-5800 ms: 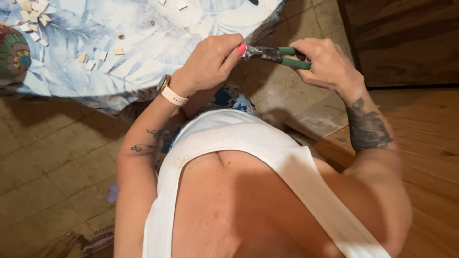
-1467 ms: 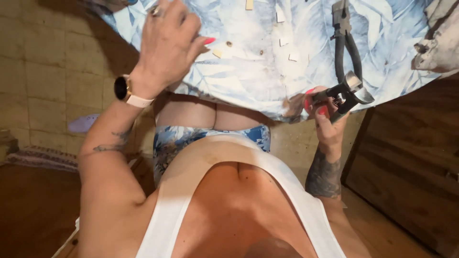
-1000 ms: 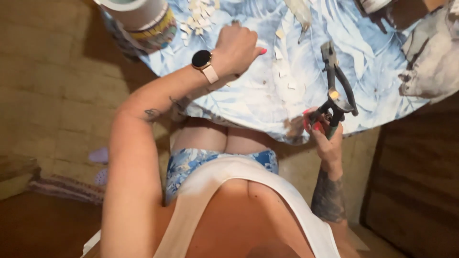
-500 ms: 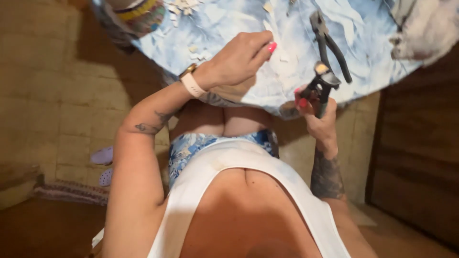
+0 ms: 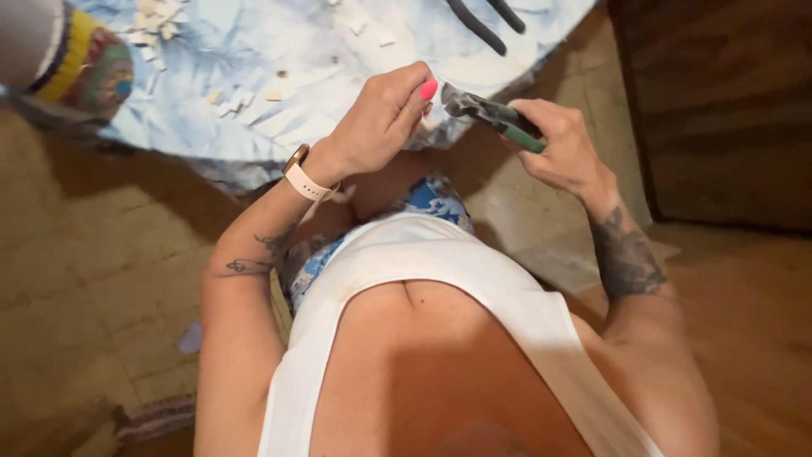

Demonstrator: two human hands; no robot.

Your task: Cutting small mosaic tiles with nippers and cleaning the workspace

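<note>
My right hand (image 5: pixel 562 144) grips green-handled nippers (image 5: pixel 491 112), their metal jaws pointing left toward my left hand. My left hand (image 5: pixel 381 118), with pink nails and a watch on a pale strap at the wrist, has its fingers pinched together right at the jaws; whatever small piece sits between the fingertips is too small to see. Both hands hover over the near edge of a table covered in a blue and white leaf-print cloth (image 5: pixel 254 59).
Small pale tile chips (image 5: pixel 237 101) lie scattered on the cloth. A colourful mosaic pot (image 5: pixel 80 63) stands at the table's left end. Dark pliers handles (image 5: pixel 486 21) rest at the top edge. Tiled floor lies left, a dark wooden panel (image 5: pixel 719 110) right.
My left hand drew back from the scattered chips on the cloth to the nipper jaws. My right hand lifted the nippers from the table edge and turned them toward the left hand.
</note>
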